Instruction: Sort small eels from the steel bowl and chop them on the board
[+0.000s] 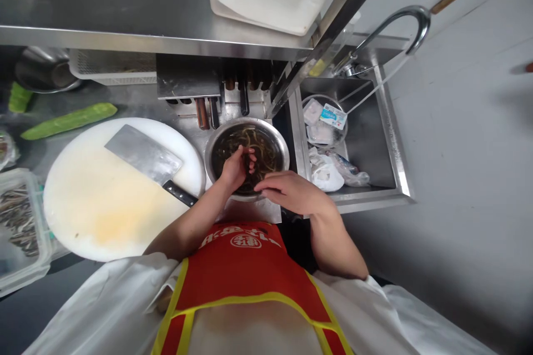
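Note:
A round metal bowl of dark water stands in front of me, with thin brownish-green strands soaking in it. My left hand is over the bowl's near left part, its fingers curled inward; whatever lies in them is too small to make out. Over the near right rim, my right hand has its thumb and fingers pressed together, pointing left. What its fingertips pinch, if anything, cannot be seen. Left of the bowl, a cleaver rests on a round white cutting board.
Right of the bowl is a sink with packaged food, plastic bags and a running faucet. Several knives sit in a rack behind. A peeled green vegetable and a tub of dark strips are left. A steel shelf overhangs.

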### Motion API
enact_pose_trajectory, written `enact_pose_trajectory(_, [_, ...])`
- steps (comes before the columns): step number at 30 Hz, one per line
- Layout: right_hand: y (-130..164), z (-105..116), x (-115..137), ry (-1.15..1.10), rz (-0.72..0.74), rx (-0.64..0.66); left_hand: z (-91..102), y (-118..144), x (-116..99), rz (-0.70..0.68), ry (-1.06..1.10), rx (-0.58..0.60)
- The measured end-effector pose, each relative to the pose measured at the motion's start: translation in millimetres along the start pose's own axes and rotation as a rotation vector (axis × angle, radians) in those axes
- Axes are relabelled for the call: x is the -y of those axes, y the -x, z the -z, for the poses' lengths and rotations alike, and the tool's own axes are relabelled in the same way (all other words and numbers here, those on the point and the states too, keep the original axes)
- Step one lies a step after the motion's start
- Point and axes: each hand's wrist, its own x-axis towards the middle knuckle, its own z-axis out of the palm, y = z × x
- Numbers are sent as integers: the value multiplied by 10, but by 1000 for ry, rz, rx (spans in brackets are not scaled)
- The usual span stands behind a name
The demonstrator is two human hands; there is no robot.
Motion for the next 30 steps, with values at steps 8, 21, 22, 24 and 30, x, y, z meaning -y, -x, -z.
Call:
enact_pose_trajectory(8, [-614, -160, -464, 331, -231, 27, -64, -12, 94, 136, 56, 26])
enact_pose_trajectory(21, [-453, 0, -230, 261, 51, 269, 52, -110, -43, 46, -88, 36])
enact_pose_trajectory(22, [-399, 5, -167, 261, 94, 340, 44, -112, -71, 40, -92, 48])
enact_pose_trajectory(24, [-323, 4, -85, 245, 180, 449, 24, -111, -116, 26, -97, 65])
enact_pose_trajectory(30, [-471, -46, -312, 305, 21, 229, -36, -99, -51, 28, -107, 60])
